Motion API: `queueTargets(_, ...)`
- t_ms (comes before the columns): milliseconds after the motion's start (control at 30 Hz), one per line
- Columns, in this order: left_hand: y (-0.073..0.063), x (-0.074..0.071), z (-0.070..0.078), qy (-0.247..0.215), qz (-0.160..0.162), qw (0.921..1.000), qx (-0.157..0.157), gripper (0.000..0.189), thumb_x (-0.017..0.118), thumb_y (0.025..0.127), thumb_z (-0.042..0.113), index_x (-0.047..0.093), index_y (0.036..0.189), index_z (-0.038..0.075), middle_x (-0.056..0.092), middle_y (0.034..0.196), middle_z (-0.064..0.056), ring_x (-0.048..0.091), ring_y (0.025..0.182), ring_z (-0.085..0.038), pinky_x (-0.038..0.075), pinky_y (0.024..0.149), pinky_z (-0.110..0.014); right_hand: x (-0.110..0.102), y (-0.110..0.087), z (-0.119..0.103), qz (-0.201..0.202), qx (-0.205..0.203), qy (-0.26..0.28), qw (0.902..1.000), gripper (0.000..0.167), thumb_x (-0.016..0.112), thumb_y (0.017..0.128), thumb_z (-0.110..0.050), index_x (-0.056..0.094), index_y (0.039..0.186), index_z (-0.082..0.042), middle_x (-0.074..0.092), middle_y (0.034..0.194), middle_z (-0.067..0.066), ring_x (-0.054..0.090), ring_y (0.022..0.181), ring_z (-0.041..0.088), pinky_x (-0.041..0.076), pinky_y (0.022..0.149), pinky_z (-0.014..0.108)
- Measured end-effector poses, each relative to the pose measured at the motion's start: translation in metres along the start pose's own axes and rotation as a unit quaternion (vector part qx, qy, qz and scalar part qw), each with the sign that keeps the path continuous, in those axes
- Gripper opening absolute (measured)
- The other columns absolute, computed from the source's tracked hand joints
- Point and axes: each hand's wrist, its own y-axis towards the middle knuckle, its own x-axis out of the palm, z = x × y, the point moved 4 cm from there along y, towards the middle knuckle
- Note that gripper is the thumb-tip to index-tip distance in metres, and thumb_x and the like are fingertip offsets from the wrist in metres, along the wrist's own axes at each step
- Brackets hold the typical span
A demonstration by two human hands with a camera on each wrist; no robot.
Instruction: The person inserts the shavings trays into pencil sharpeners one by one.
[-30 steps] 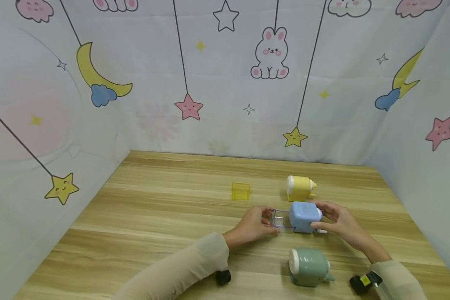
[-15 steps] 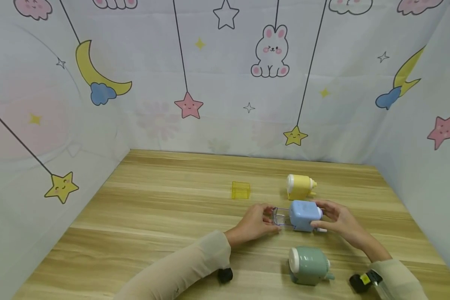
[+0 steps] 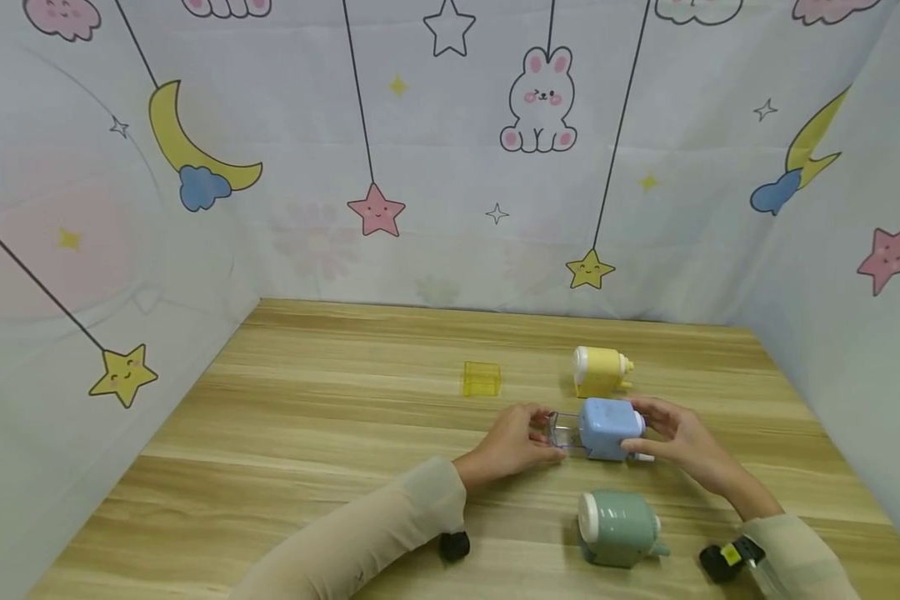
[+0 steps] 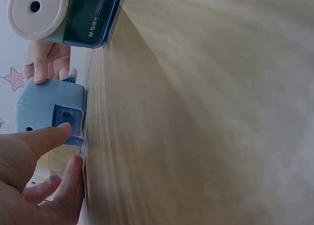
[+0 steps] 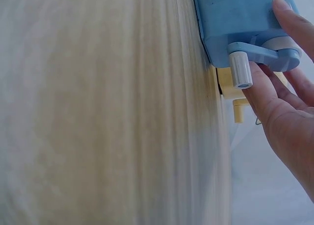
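A blue crank pencil sharpener [image 3: 606, 428] stands on the table between both hands. My left hand [image 3: 516, 440] pinches its clear shavings drawer [image 3: 565, 431], which sticks out partway from the sharpener's left side. In the left wrist view, the thumb and fingers lie on either side of the drawer [image 4: 73, 142] at the opening. My right hand [image 3: 682, 443] grips the sharpener's crank end, thumb on the near side and fingers around the far side. The white-knobbed crank handle [image 5: 240, 70] hangs below that thumb in the right wrist view.
Behind the blue one stands a yellow pencil sharpener [image 3: 598, 372], with a transparent yellow drawer [image 3: 482, 379] lying to its left. A green pencil sharpener [image 3: 618, 528] stands nearer the front. Printed fabric walls [image 3: 450, 167] enclose the wooden table [image 3: 330, 375].
My left hand has moved slightly right, bringing the clear drawer a little further into the blue sharpener. My right hand keeps its grip, and the sharpener stays in place.
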Motion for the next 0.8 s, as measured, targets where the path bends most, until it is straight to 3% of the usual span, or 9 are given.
queueTargets(233,0.0028,0.0019,0.0012,-0.004,-0.004,1.0,0.005,0.059,0.086,0.078,0.006,0.058,0.128,-0.006,0.064,0.113,-0.014,0.066,0.082,-0.007,0.055,0.072,-0.015,-0.0021,-0.0001,0.0005,0.002,0.004,0.001,1.0,0.063,0.076,0.089,-0.009,0.046,0.141,0.009,0.047,0.141,0.031,0.049,0.117,-0.009,0.046,0.093,0.014)
queueTargets(400,0.0051,0.0034,0.0008,-0.008,-0.003,1.0,0.005,0.059,0.087,0.078,0.006,0.058,0.129,-0.007,0.064,0.113,-0.015,0.067,0.083,-0.008,0.055,0.072,-0.015,-0.0035,-0.0008,-0.0002,0.003,0.007,-0.012,0.9999,0.064,0.076,0.089,-0.011,0.045,0.141,0.009,0.047,0.142,0.031,0.049,0.121,0.0,0.046,0.095,0.015)
queueTargets(567,0.0065,0.0049,0.0012,-0.009,-0.001,0.9999,0.006,0.059,0.087,0.077,0.005,0.059,0.128,-0.007,0.065,0.114,-0.016,0.066,0.084,-0.01,0.055,0.072,-0.015,-0.0025,0.0,-0.0008,0.004,0.009,-0.006,0.9999,0.065,0.077,0.089,-0.01,0.045,0.141,0.009,0.047,0.142,0.031,0.05,0.121,0.0,0.046,0.095,0.015)
queueTargets(700,0.0082,0.0077,0.0018,-0.001,-0.003,1.0,0.007,0.06,0.087,0.077,0.006,0.059,0.127,-0.007,0.065,0.112,-0.014,0.065,0.083,-0.008,0.055,0.071,-0.014,-0.0013,0.0,-0.0001,0.002,0.008,-0.007,0.9999,0.064,0.077,0.088,-0.01,0.045,0.141,0.009,0.047,0.142,0.031,0.05,0.128,0.022,0.045,0.095,0.014)
queueTargets(800,0.0089,0.009,0.0036,-0.002,-0.004,1.0,0.004,0.061,0.087,0.077,0.006,0.059,0.128,-0.008,0.065,0.113,-0.015,0.065,0.083,-0.009,0.055,0.072,-0.014,-0.0015,0.0005,0.0019,0.004,0.008,-0.009,0.9999,0.065,0.077,0.088,-0.01,0.046,0.141,0.009,0.047,0.142,0.03,0.051,0.128,0.017,0.045,0.095,0.014)
